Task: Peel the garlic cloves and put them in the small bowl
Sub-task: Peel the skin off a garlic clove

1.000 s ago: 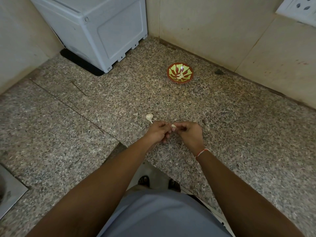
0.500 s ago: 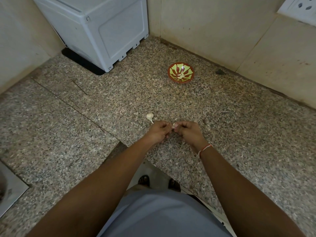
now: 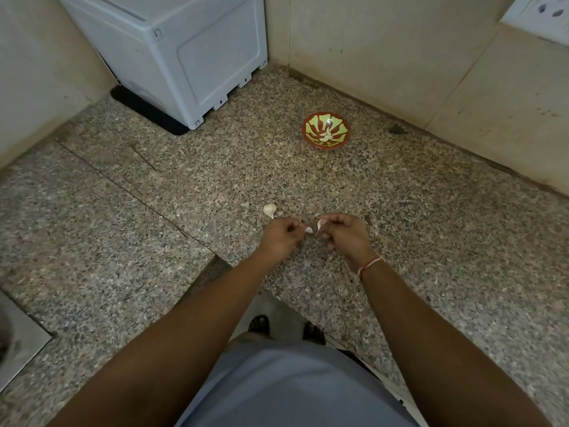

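Garlic clove (image 3: 320, 224) pinched in right hand (image 3: 343, 235), left hand (image 3: 280, 237) fingers pinching peel (image 3: 308, 230)

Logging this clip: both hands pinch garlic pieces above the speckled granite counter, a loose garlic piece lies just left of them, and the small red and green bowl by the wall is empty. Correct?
Not quite: the small red and green bowl is not empty. The head view shows pale peeled cloves inside. The rest holds: left hand and right hand pinch pieces, and a loose garlic piece lies left of them.
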